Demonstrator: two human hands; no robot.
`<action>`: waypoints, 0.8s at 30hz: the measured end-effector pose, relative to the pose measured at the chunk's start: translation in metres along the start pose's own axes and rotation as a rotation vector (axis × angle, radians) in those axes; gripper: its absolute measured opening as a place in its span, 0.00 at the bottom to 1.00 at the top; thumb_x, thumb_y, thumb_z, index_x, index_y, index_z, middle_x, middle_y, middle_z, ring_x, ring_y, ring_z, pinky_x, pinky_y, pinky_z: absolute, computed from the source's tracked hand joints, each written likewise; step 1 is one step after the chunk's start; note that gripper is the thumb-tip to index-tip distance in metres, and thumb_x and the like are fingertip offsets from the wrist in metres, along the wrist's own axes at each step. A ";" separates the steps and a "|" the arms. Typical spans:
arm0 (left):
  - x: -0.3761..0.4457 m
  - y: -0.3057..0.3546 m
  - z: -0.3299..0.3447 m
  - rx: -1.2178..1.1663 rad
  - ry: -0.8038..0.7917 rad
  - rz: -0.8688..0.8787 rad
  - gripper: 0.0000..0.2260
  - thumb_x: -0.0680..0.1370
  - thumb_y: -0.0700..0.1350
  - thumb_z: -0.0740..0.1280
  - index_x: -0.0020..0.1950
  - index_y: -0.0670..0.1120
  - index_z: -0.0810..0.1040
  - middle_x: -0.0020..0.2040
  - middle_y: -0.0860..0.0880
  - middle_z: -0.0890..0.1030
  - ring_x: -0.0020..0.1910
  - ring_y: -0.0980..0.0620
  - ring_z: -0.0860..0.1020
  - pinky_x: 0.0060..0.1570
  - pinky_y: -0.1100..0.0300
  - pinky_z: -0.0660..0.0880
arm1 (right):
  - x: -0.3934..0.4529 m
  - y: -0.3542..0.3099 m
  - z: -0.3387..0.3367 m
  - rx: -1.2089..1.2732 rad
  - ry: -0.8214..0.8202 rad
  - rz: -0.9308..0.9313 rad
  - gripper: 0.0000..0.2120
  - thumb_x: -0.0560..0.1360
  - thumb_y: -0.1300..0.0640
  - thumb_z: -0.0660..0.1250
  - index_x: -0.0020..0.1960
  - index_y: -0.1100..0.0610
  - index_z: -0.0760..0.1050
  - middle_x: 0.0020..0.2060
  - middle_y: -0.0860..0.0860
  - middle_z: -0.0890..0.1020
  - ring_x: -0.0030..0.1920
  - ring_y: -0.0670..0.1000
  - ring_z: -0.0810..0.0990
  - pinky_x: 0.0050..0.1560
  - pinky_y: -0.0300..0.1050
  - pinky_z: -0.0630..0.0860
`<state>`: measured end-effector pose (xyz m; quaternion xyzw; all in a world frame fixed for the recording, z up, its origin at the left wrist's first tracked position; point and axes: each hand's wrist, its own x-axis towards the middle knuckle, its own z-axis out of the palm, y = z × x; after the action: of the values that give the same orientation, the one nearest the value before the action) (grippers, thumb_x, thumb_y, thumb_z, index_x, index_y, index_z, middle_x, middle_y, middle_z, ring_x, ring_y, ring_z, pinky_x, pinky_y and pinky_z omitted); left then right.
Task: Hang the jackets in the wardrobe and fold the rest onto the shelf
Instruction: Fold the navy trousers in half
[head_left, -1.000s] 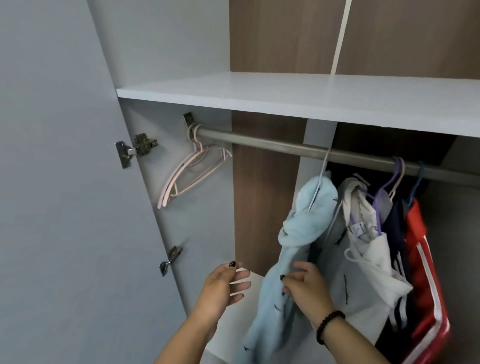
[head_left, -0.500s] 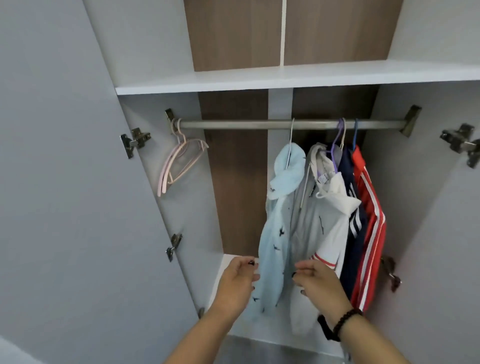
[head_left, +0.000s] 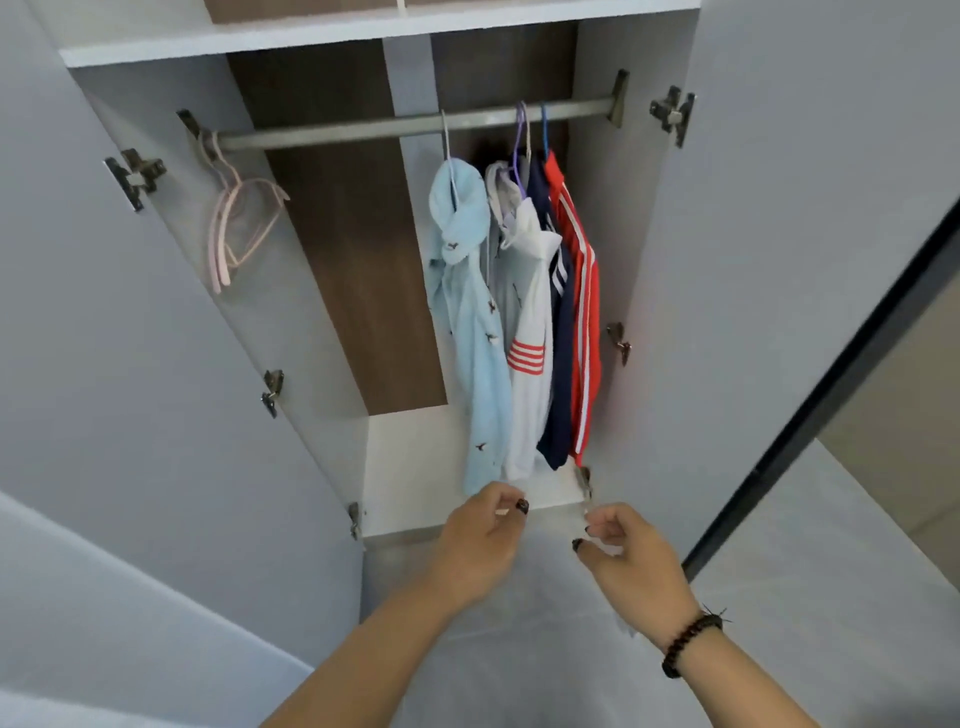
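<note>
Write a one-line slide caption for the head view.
Four jackets hang on the wardrobe rail; both empty hands, left hand and right hand, hover below them.

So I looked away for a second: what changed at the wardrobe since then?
Both hands, left hand and right hand, let go of the light blue jacket and drew back below it, holding nothing. The four jackets stayed on the rail; the pink hangers did too.

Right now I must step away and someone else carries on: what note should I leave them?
Left hand and right hand: fingers loosely curled, empty, low in front of the wardrobe.
Rod: light blue jacket, white jacket, navy jacket, red jacket all hang at its right end.
Pink hangers hang spare at the left end.
Left: no clothes for folding in view; the top shelf shows bare.
</note>
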<state>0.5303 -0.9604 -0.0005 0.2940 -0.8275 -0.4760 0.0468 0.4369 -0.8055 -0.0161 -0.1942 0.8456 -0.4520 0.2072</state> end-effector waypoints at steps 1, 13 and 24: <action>-0.005 0.004 0.009 0.047 -0.034 0.031 0.09 0.82 0.47 0.59 0.61 0.53 0.75 0.57 0.58 0.76 0.50 0.62 0.74 0.43 0.80 0.66 | -0.009 0.012 -0.007 -0.070 -0.001 -0.019 0.12 0.73 0.57 0.70 0.55 0.52 0.73 0.50 0.45 0.77 0.52 0.44 0.74 0.44 0.24 0.66; -0.068 0.097 0.189 0.433 -0.408 0.292 0.15 0.83 0.50 0.57 0.68 0.51 0.70 0.68 0.52 0.72 0.64 0.53 0.73 0.65 0.55 0.70 | -0.127 0.153 -0.150 -0.347 0.124 0.177 0.22 0.74 0.47 0.66 0.66 0.52 0.68 0.61 0.47 0.72 0.61 0.47 0.72 0.56 0.34 0.68; -0.156 0.186 0.395 0.742 -0.714 0.573 0.17 0.83 0.52 0.54 0.71 0.49 0.66 0.71 0.51 0.68 0.66 0.50 0.71 0.63 0.55 0.69 | -0.269 0.278 -0.303 -0.444 0.245 0.445 0.24 0.75 0.45 0.63 0.67 0.52 0.65 0.61 0.49 0.71 0.63 0.52 0.70 0.59 0.44 0.70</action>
<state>0.4351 -0.5078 -0.0310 -0.1229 -0.9498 -0.1926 -0.2138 0.4640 -0.3156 -0.0507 0.0104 0.9637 -0.2205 0.1501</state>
